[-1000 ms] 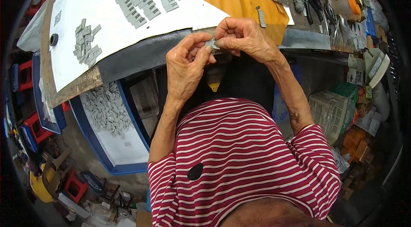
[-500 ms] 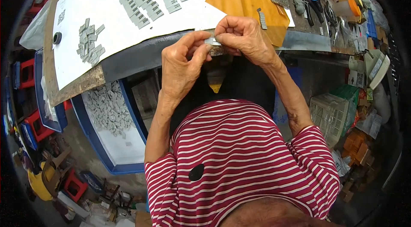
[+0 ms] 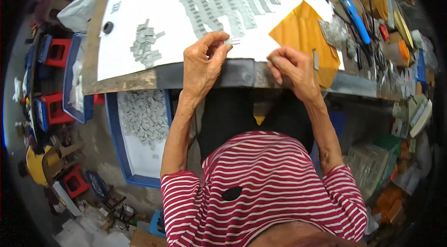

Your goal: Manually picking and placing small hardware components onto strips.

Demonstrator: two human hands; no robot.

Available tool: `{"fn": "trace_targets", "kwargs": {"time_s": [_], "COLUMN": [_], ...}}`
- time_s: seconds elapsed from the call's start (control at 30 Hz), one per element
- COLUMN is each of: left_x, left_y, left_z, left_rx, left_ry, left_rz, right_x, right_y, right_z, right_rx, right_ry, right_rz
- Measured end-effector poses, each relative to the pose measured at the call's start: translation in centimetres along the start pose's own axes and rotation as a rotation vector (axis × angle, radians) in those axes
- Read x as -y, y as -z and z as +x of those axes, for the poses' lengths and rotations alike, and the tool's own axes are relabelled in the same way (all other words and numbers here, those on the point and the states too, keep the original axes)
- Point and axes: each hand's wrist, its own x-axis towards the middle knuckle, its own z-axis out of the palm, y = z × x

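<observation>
Between the thumb and index finger of my left hand is a small flat grey piece with pale slots or prongs at its end. That hand is closed on it, above the white sheet near the table's front edge. My right hand is apart from it, over the table edge beside the orange paper. Its thumb and fingers are pinched together; whatever may be between them is too small to make out. Beyond my left hand, similar grey pieces lie in long rows.
A loose pile of grey pieces and a black ring lie on the sheet's left. A small grey strip rests on the orange paper. A blue tray of grey pieces sits below the table. A blue-handled tool and clutter lie right.
My hands have come apart. The left has carried the grey piece over the white sheet, while the right has let go of it and moved towards the orange paper. The whole view has shifted.
</observation>
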Motion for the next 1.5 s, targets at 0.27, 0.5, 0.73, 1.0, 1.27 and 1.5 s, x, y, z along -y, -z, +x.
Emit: {"fn": "trace_targets", "kwargs": {"time_s": [0.27, 0.5, 0.73, 1.0, 1.27, 1.5], "left_x": [4.5, 10.1, 11.1, 10.9, 11.2, 11.5], "left_y": [5.3, 8.4, 8.3, 8.0, 8.2, 8.3], "left_z": [7.7, 14.1, 15.5, 15.4, 15.9, 17.0], "left_rx": [-0.313, -0.451, -0.414, -0.425, -0.442, -0.451], "left_ry": [-0.112, -0.087, 0.038, 0.071, 0.012, 0.023], "left_rz": [0.250, 0.541, 0.671, 0.743, 0.664, 0.623], "right_x": [0.1, 0.2, -0.2, 0.0, -0.3, -0.5], "right_y": [0.8, 1.2, 1.7, 1.6, 1.7, 1.9], "right_z": [-2.9, -5.1, -6.1, -6.4, -6.8, -7.3], "right_rx": [0.016, 0.046, 0.031, 0.043, 0.041, 0.030], "right_ry": [-0.018, -0.068, -0.096, -0.093, -0.076, -0.087], "right_rz": [0.049, 0.014, -0.004, -0.044, -0.061, -0.076]}}
